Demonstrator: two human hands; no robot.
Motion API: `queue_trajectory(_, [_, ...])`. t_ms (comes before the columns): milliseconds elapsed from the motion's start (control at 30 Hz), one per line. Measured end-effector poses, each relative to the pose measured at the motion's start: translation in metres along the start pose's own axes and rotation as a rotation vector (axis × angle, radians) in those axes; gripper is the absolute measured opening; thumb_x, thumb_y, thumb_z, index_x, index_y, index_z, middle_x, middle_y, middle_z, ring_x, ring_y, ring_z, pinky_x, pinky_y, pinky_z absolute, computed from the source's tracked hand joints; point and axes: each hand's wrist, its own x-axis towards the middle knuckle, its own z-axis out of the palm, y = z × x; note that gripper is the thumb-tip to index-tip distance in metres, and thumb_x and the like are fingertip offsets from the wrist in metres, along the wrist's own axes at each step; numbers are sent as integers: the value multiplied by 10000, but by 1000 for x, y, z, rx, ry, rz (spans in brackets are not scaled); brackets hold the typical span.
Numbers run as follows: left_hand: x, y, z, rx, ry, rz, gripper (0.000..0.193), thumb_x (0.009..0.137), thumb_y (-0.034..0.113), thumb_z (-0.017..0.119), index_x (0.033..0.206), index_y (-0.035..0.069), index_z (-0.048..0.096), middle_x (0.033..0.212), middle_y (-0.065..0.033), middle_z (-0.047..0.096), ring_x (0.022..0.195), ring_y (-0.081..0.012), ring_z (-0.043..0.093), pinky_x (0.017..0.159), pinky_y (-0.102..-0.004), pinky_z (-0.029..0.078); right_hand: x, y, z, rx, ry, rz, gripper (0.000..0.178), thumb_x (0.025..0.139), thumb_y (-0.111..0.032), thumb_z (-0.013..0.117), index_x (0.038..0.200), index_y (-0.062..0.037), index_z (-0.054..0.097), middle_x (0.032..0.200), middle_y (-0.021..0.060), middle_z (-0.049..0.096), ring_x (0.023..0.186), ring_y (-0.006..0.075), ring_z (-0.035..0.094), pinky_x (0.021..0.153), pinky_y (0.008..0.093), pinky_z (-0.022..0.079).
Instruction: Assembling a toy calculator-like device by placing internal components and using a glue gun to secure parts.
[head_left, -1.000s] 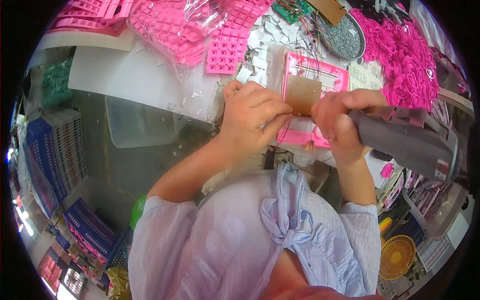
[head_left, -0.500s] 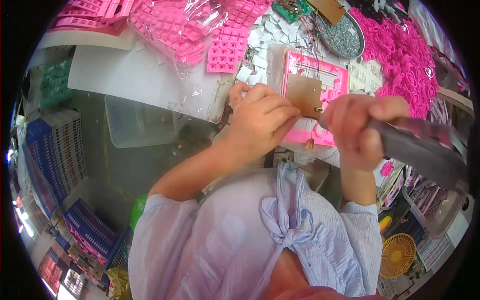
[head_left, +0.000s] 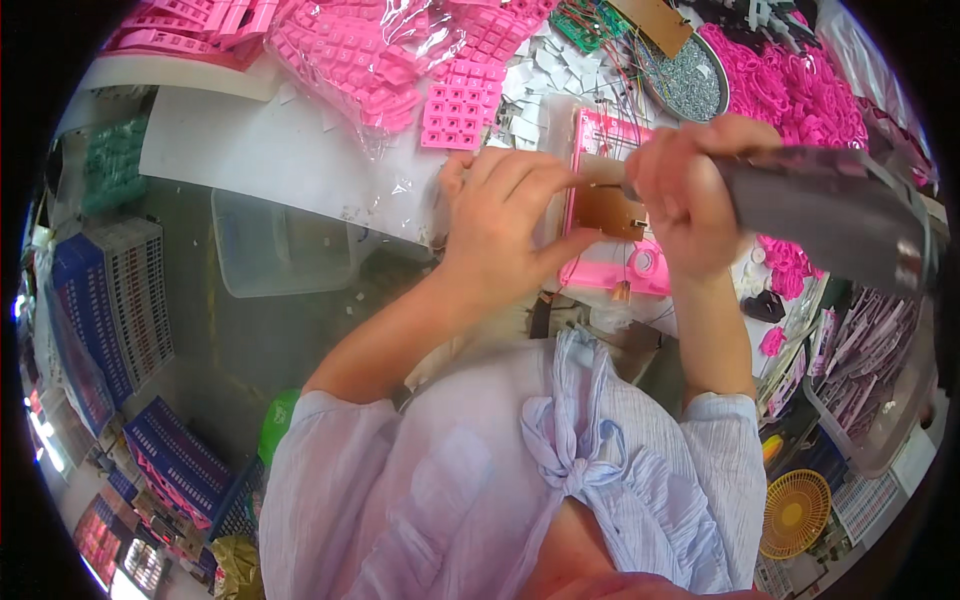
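- Head view: the left forearm (head_left: pixel 395 330) comes up from below and leans to the right.
- The left hand (head_left: pixel 500 220) has its back up. Its thumb and pointing finger are spread wide, like a big letter C. Their tips reach the left part of the brown board. I cannot tell if they pinch anything.
- The pink case (head_left: pixel 605 272) lies flat between the two hands, in front of the chest. It is shiny, with a round ring shape near its bottom right corner.
- The brown board (head_left: pixel 605 212) sits in the middle of the case. It looks flat and smooth, pale at the top and darker below. A small metal bit (head_left: pixel 638 223) shows by its lower right edge.
- Thin wires (head_left: pixel 622 95) in many colours run up from the top of the case.
- The right hand (head_left: pixel 690 195) is a bit blurry. Its fingers are curled tight around the dark grey tool. It covers the right side of the board from sight.
- The dark grey tool (head_left: pixel 830 205) is long and thick, and sticks out to the right.
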Motion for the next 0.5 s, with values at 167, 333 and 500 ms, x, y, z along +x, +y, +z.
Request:
queue_trajectory(167, [-14, -10, -10, 47, -28, -11, 276, 683, 176, 838, 909, 142, 684, 949, 6, 663, 892, -209, 579, 828, -373, 315, 2, 20, 3, 39, 75, 22, 216, 851, 90, 624, 1020, -2, 527, 695, 46, 565, 531, 106, 513, 484, 264, 440])
queue_trajectory(333, [-17, -10, -10, 34, 3, 48, 252, 678, 163, 828, 870, 150, 666, 930, 10, 661, 880, -208, 575, 824, -383, 310, 0, 26, -4, -362, -113, -56, 249, 914, 80, 540, 1108, -47, 451, 660, 53, 477, 492, 121, 408, 474, 315, 374])
queue_trajectory(500, [-21, 20, -6, -9, -245, 144, 260, 670, 269, 823, 829, 171, 642, 950, 18, 631, 925, -207, 565, 844, -443, 303, 2, 23, -4, -314, -87, 0, 243, 918, 67, 548, 1122, -36, 465, 668, 50, 476, 514, 134, 421, 491, 324, 380])
